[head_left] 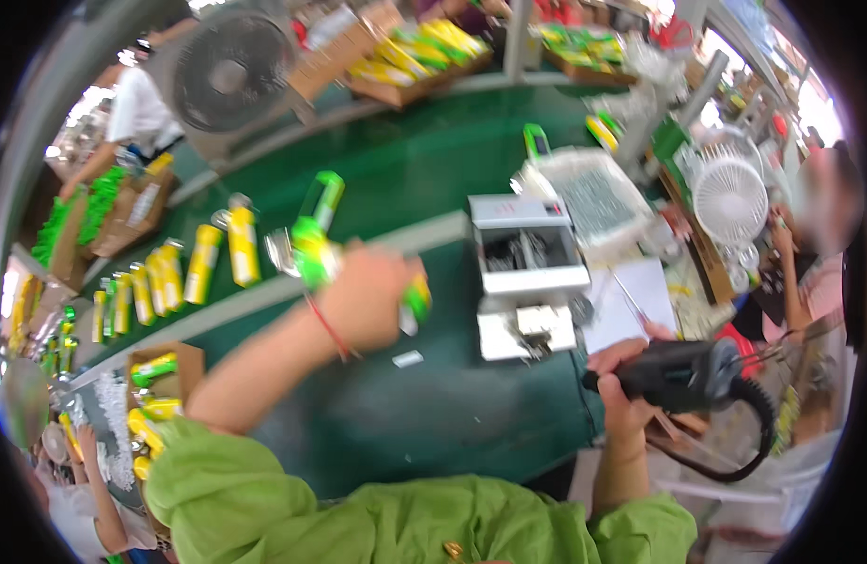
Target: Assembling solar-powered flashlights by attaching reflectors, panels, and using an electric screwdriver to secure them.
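Note:
My left hand (366, 293), blurred by motion and with a red string at the wrist, is closed over the green edge of the work surface. Its fingers grip a green-and-yellow handled utensil (417, 299), mostly hidden by the hand. Just past the knuckles lies another green-and-yellow piece (311, 246) beside a shiny metal head (281, 252); I cannot tell whether it is joined to the held one. At the right, my right hand (624, 381) is wrapped round a black electric screwdriver (682, 376) with a coiled cable.
A grey-white screw feeder (530, 244) stands mid-table, with a white tray of small metal parts (593, 202) behind it. Yellow-sleeved utensils (203, 263) line the green belt (414, 141) at left. A cardboard box (175, 371) sits near left; a white fan (729, 200) and co-workers are around.

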`<control>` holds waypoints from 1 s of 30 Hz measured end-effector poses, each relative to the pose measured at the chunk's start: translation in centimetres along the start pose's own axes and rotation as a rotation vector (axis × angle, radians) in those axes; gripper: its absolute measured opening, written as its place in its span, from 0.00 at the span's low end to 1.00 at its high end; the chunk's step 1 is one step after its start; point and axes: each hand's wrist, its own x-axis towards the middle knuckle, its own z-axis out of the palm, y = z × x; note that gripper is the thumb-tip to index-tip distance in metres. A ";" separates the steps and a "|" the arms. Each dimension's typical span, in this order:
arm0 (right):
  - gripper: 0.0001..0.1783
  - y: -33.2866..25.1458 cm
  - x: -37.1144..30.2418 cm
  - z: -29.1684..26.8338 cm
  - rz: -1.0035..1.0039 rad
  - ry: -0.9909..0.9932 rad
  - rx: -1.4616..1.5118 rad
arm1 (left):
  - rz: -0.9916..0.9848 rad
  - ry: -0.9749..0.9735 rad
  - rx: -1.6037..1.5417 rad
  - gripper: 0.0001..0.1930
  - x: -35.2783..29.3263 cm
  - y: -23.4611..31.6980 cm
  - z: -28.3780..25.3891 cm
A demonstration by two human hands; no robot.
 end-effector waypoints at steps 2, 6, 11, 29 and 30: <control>0.40 0.7 0.9 -0.7 -0.159 -0.203 -0.244 | 0.099 0.017 -0.336 0.14 -4.6 2.2 3.8; 0.41 1.3 0.9 -1.7 -0.156 -0.327 -0.340 | 0.264 -0.128 -0.293 0.20 -7.3 9.3 10.0; 0.47 1.1 -0.9 0.8 0.101 -0.183 0.174 | 0.138 0.137 -0.345 0.19 -5.7 12.5 11.5; 0.14 1.0 6.3 5.5 -0.304 0.002 0.165 | 0.161 0.264 -0.177 0.26 -3.4 12.2 13.2; 0.13 1.1 6.5 5.8 -0.296 0.018 0.158 | 0.157 0.270 -0.165 0.26 -3.3 12.3 13.2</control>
